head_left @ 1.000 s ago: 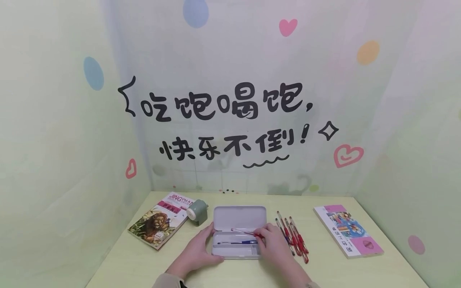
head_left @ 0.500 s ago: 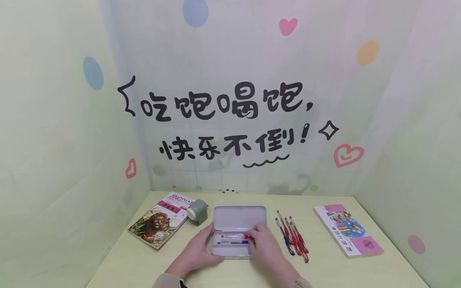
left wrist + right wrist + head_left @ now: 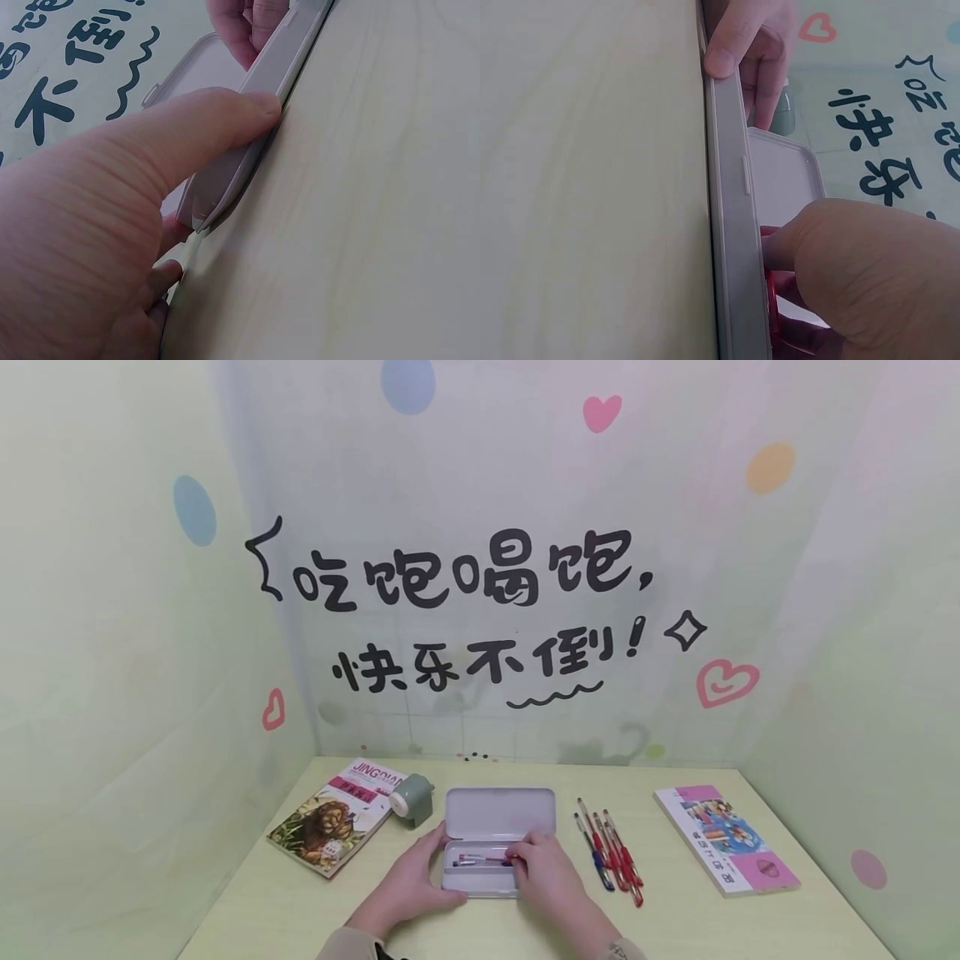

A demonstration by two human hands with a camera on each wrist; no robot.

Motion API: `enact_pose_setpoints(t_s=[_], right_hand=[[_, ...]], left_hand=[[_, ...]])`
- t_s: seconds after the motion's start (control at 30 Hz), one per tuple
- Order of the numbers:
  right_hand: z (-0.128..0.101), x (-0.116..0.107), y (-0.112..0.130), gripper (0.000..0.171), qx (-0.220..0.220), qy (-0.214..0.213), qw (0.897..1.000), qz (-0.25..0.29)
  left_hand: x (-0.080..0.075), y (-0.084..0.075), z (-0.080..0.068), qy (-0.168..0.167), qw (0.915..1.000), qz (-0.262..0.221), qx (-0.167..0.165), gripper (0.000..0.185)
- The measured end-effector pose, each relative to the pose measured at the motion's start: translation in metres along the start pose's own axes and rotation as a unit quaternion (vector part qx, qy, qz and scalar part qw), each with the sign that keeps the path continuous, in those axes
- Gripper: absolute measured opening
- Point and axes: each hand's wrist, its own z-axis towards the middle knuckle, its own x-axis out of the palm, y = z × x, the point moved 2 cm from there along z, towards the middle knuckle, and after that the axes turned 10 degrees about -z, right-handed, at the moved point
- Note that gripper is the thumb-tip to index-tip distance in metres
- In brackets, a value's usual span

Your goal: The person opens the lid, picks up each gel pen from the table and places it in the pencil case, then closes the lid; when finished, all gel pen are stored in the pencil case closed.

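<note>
My right hand [image 3: 542, 867] had lowered the red pen [image 3: 487, 859] into the case [image 3: 480, 883]; pinched, it lay crosswise, pointing left of my fingers.

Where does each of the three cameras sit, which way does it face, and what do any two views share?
Head: above, facing forward and down at the pale yellow-green table, both hands on the open white plastic pencil case.
Left wrist: low behind the left hand, looking along the case; thumb on its front wall.
Right wrist: low behind the right hand, whose fingers reach in over a red pen.
Shared: both wrist views show the case and the other hand.
</note>
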Motion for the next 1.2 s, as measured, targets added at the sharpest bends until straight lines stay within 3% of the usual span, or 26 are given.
enact_pose_setpoints(t_s=[0.3,0.63,1.2], right_hand=[[-0.001,-0.001,0.0,0.013,0.0,-0.008,1.0,-0.002],[-0.005,-0.017,-0.01,0.012,0.047,0.002,0.999,0.026],[-0.026,-0.04,-0.08,0.025,0.126,-0.053,0.99,0.026]], left_hand=[[0.0,0.0,0.0,0.002,1.0,-0.004,-0.002,0.136],[0.001,0.001,0.001,0.001,1.0,-0.007,-0.004,0.136],[0.0,-0.002,0.0,0.005,0.9999,-0.005,-0.012,0.135]])
